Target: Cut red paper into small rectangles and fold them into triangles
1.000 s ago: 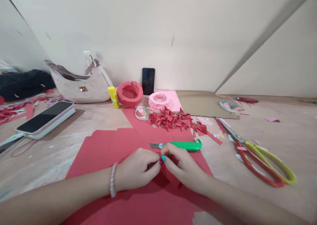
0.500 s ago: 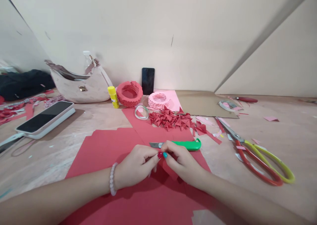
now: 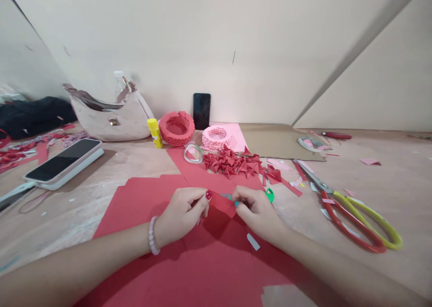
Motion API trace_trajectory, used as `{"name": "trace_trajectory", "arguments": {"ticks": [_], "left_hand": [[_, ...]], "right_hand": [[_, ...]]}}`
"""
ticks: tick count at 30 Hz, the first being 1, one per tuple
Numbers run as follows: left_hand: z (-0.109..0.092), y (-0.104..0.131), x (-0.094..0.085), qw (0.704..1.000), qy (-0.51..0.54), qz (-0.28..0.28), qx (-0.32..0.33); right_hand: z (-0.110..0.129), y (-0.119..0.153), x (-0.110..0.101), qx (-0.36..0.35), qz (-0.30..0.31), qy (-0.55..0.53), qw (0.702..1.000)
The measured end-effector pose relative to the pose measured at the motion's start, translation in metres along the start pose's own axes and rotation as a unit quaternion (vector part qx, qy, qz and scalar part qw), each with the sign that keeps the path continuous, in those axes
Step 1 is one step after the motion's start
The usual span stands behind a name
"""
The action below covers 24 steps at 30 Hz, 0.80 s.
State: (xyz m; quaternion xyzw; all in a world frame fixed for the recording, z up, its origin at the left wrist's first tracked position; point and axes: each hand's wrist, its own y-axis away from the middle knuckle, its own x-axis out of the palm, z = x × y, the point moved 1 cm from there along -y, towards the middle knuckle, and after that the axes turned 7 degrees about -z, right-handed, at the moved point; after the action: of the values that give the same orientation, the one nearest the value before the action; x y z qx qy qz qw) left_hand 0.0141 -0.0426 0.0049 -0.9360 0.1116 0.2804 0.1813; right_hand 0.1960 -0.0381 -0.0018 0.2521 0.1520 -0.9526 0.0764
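Red paper piece, small and thin (image 3: pixel 220 204), spans the gap between the person's two hands, pinched near each end, apparently so that its upper edge stays straight and both ends can be steered. The left hand (image 3: pixel 182 214) has a narrow grip, thumb against curled fingers at the piece's left end; the right hand (image 3: pixel 258 211) closes just as narrowly at the other end. Most of the paper lies between the two grips, its face tilted, a dark shadow beneath it. How much is tucked behind the fingers I cannot tell.

Under the hands, broad red paper sheets (image 3: pixel 130 217) overlap on the pinkish worktop (image 3: pixel 384 185), seemingly as a smooth base and a stock within reach. A small white scrap (image 3: pixel 253 241) lies just below the right hand. The green-handled craft knife (image 3: pixel 270 195) lies just beyond — partly hidden by that hand, handle end to the right, probably put there to be handy. Out to the right rest the long scissors with red and yellow handles (image 3: pixel 326 191), well apart from the work.

Farther off, folded red paper triangles (image 3: pixel 232 164) sit heaped together, perhaps to keep them from scattering — behind them stand a pink folded-paper ring (image 3: pixel 216 146) and a larger red one (image 3: pixel 175 140).
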Motion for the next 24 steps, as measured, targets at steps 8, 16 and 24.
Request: {"name": "trace_trajectory", "arguments": {"ticks": [8,16,24], "left_hand": [[0.0069,-0.0031,0.0014,0.994,0.075,-0.023,-0.070],[0.0013,-0.0021,0.0034,0.996,0.057,0.057,-0.036],[0.0050,-0.0031,0.0037,0.993,0.084,0.065,-0.059]], "right_hand": [[-0.0043,-0.0008,-0.0063,-0.013,-0.052,0.007,0.999],[0.0028,0.0010,-0.0020,-0.026,0.044,-0.131,0.990],[0.0019,-0.0015,-0.0041,-0.004,0.142,-0.203,0.969]]}}
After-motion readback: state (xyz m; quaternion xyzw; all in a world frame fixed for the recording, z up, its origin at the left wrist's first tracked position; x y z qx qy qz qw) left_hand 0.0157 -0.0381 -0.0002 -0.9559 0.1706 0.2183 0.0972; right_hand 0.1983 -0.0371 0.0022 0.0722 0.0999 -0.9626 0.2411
